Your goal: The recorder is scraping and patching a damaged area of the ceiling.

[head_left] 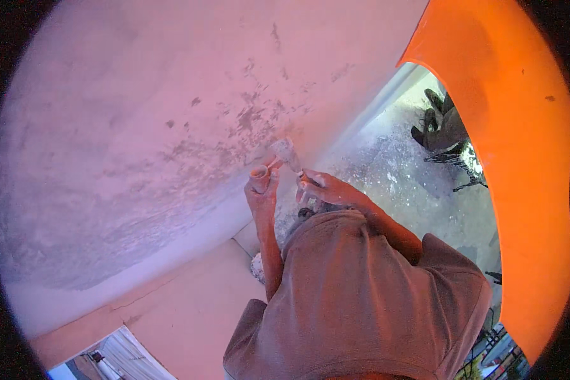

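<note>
My right hand is closed round the handle of a putty knife. The knife's pale, smeared blade points up and left, close to the wall. Left of it, my left hand grips a small round, cup-like thing; its contents cannot be made out. The left fingers reach toward the blade, and whether they touch it is unclear. Dark, rough patches mark the pinkish wall beyond both hands.
A whitish, speckled floor lies to the right. Farther back there, a person's dark shoes and legs show. A large orange surface fills the right edge. Beside my left forearm sits a pale, lumpy thing. A window-like opening shows at lower left.
</note>
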The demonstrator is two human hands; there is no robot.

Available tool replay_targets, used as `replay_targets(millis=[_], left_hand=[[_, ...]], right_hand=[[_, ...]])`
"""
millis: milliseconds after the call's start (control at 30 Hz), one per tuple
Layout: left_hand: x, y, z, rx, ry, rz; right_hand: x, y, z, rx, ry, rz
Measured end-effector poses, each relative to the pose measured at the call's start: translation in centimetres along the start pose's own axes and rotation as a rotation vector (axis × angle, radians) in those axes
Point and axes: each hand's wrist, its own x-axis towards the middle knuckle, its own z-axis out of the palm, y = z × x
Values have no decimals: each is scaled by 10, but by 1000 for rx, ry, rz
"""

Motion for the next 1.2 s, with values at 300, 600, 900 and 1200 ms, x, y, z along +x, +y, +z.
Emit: replay_targets(millis=[300,600,900,1200], left_hand=[[16,-6,44,3,136,135],[25,3,63,84,297,231],[28,1,63,215,337,234],[33,-3,80,-57,380,223]], right_hand=[[19,8,-27,123,-122,-24],[34,28,-15,78,90,-127],[40,22,-11,-113,171,-180],[35,18,-20,-365,421,-295]])
